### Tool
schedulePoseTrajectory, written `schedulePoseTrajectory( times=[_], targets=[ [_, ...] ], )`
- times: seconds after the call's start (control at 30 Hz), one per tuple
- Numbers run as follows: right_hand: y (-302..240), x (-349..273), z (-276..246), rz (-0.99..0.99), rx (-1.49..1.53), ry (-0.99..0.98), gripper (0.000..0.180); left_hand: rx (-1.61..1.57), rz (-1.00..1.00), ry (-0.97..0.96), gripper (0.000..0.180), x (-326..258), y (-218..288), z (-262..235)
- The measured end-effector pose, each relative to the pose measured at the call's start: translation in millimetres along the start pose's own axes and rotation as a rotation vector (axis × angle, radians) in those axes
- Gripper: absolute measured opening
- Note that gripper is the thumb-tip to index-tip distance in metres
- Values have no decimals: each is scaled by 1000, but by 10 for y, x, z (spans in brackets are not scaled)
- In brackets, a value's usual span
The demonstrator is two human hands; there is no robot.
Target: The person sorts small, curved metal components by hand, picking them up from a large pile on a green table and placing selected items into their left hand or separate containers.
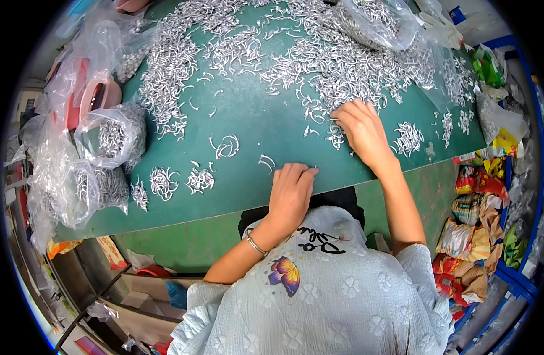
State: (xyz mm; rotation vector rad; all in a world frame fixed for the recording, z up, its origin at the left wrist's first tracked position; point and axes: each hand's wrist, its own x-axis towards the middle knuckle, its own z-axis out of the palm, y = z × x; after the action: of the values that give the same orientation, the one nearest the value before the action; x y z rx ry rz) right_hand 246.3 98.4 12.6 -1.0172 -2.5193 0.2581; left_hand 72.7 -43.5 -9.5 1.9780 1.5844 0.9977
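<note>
Bags (139, 133) of clear plastic, holding silver pieces, crowd the left edge of the green tabletop (242, 109), a pink basket (109, 92) among them. Just to their right sit small piles (164, 183) of curved metal pieces, then a few loose pieces (226, 146). Next comes the left hand (291, 192), low by the near edge, its fingers curled and close together; whether they pinch anything I cannot tell. Further right, the right hand (362, 131) reaches to the fringe of the main heap (349, 74), fingers bent down and narrow among the pieces; their grip is hidden. The step in hand looks like picking or drawing out pieces by small lots; the next move seems to call for separating hooked pieces without dragging neighbours along. Beyond lie another small pile (408, 139) and packets (461, 239) on a blue shelf (523, 284). An open bag (402, 35) on the heap could hamper reaching farther.
</note>
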Motion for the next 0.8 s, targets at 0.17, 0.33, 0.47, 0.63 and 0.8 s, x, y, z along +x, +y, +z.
schedulePoseTrajectory(
  times=[0.17, 0.33, 0.47, 0.63, 0.8],
  targets=[
    [-6, 55, 4, -14, -203, -114, 11, -6, -2, 11, 23, -1, 0, 10],
    [22, 6, -61, 16, -58, 52, 9, -8, 3, 21, 23, -10, -10, 13],
    [56, 19, 53, 0, -58, -15, 9, -11, 5, 11, 23, -2, -3, 18],
    [-16, 66, 37, -27, -313, -88, 5, -8, 11, 2, 23, 16, 7, 9],
    [-71, 20, 87, 46, -415, -76, 6, -9, 0, -13, 27, -8, -23, 27]
  ],
)
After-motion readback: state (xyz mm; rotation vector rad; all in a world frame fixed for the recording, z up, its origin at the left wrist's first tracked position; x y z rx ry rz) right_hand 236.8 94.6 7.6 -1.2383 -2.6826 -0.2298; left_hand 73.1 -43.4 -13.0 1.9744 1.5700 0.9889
